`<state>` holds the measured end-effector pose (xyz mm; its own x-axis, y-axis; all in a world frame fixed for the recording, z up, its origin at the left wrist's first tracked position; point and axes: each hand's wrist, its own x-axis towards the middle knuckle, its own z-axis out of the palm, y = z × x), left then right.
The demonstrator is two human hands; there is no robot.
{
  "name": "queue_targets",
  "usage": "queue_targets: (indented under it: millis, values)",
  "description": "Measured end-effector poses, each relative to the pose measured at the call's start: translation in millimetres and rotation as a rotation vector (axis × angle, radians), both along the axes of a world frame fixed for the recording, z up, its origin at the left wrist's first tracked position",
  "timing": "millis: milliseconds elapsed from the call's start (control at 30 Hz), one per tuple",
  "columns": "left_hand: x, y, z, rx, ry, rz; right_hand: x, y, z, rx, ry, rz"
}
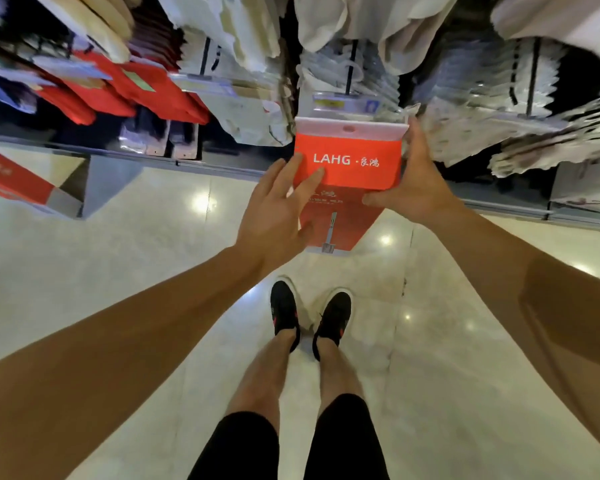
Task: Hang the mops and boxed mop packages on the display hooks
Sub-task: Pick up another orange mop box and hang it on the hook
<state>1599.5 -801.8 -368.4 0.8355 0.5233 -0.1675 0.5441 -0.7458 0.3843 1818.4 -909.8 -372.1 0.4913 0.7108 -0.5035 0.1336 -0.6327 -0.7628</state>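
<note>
Holding red boxed mop package [349,161] under hook, not hung yet: right hand [409,181] gripping its edge, left hand [274,206] flat against it, fingers straight.

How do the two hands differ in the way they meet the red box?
The left hand lies with straight, spread fingers against the red box's front and left edge; the right hand grips its right side, thumb curled under the front. The left hand sits lower; the right hand reaches up to the white top strip. Both touch the box.

Open floor [118,271] below; hanging mop heads [482,109] crowding the red box [349,157] above.
</note>
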Motion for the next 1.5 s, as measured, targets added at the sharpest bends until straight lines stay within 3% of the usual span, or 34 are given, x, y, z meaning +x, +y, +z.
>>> queue_targets:
  millis: [100,200,333,600,733,1000,1300,1500]
  values:
    - [-20.8,-7.5,2.7,0.003,-0.045,0.081,-14.4,-10.4,-1.7,-0.032,0.031,0.088]
    - [-26.2,-3.1,9.8,-0.264,-0.037,0.341,-29.8,-28.7,3.7,-0.039,-0.001,0.107]
    - [-22.9,3.9,3.6,-0.558,0.068,0.310,-46.2,-48.1,8.3,-0.090,0.001,0.158]
    - [-67.8,-17.6,16.3,-0.642,-0.021,0.398,-74.4,-50.4,28.3,-0.095,0.025,0.173]
    - [-114.1,-31.9,56.6,-0.619,-0.127,0.497,-96.3,-32.5,63.5,-0.066,0.024,0.317]
    - [-229.0,-114.5,164.3,-0.475,-0.302,0.944,-179.4,9.3,152.1,0.074,0.085,0.817]
    - [-362.7,-278.3,255.2,-0.266,-0.430,1.536,-360.3,-4.7,240.3,0.226,0.192,1.419]
    - [-429.6,-410.9,304.2,-0.131,-0.558,1.900,-499.9,-68.0,298.1,0.305,0.289,1.782]
